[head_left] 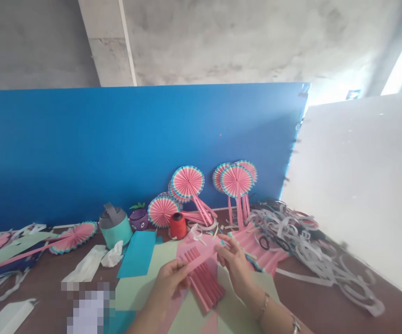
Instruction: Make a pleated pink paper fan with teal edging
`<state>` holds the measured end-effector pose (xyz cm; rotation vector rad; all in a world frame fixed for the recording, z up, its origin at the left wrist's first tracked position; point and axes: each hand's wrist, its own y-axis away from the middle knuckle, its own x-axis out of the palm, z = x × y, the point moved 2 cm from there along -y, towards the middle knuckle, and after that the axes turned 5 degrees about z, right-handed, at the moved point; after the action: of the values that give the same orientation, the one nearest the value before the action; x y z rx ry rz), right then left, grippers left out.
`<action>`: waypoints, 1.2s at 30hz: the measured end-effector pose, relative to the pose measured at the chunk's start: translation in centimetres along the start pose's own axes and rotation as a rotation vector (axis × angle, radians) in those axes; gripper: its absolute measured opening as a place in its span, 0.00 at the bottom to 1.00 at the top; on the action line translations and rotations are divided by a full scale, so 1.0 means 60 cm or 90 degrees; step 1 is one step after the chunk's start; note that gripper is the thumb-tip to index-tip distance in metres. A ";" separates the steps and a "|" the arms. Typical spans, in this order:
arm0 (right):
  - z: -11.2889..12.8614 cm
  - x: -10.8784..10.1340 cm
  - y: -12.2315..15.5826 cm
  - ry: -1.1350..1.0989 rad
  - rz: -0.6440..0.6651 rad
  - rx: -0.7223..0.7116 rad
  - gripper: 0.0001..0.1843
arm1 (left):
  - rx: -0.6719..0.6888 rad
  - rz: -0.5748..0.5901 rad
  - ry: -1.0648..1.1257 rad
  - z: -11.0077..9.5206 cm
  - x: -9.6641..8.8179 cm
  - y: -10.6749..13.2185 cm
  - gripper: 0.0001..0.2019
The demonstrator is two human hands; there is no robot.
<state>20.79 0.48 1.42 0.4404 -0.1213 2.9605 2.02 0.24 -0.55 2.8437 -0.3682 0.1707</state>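
Observation:
A pink paper strip (203, 260) is stretched between my two hands above the table. My left hand (170, 284) pinches its lower left end, and the fingers of my right hand (235, 260) close on the other end. Just beneath lies an accordion-pleated piece of pink paper (208, 292), partly covered by the strip and my left fingers. Under that are pale green sheets (140, 293) and more pink paper. A larger pleated pink sheet (269, 250) with blue edging lies beyond my right hand.
Round pink paper fans (188, 182) lean against the blue partition (82, 148). A red thread spool (178, 226), purple cup (139, 219) and teal container (115, 228) stand behind the sheets. Blue paper (137, 254) and crumpled tissue (113, 254) lie left; tangled white strips (301, 241) heap up right.

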 end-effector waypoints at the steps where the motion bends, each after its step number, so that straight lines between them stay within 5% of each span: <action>1: -0.001 0.000 0.000 -0.006 -0.007 -0.003 0.24 | -0.006 -0.011 0.000 -0.001 -0.001 0.001 0.22; 8: 0.009 -0.009 -0.006 0.127 -0.015 0.000 0.19 | 0.019 -0.044 0.010 -0.008 0.000 0.007 0.22; 13: 0.037 -0.055 -0.033 0.727 -0.025 -0.156 0.16 | 0.003 -0.083 -0.017 -0.005 0.001 0.008 0.24; 15: 0.045 -0.081 -0.040 0.994 -0.113 -0.126 0.16 | 0.012 -0.082 -0.019 -0.006 0.004 0.009 0.23; 18: 0.050 -0.111 -0.045 1.188 -0.156 -0.058 0.16 | 0.035 -0.063 -0.006 -0.009 0.010 0.012 0.21; 28: 0.053 -0.105 -0.043 1.195 -0.191 -0.131 0.15 | 0.102 -0.064 0.028 -0.020 0.009 0.014 0.19; 36: 0.063 -0.097 -0.052 0.905 -0.257 -0.251 0.13 | 0.124 -0.063 0.040 -0.022 0.010 0.014 0.16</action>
<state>27.86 2.40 3.50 -1.4289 -0.3503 2.0993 2.25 -0.31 1.00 3.0305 -0.2065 0.2904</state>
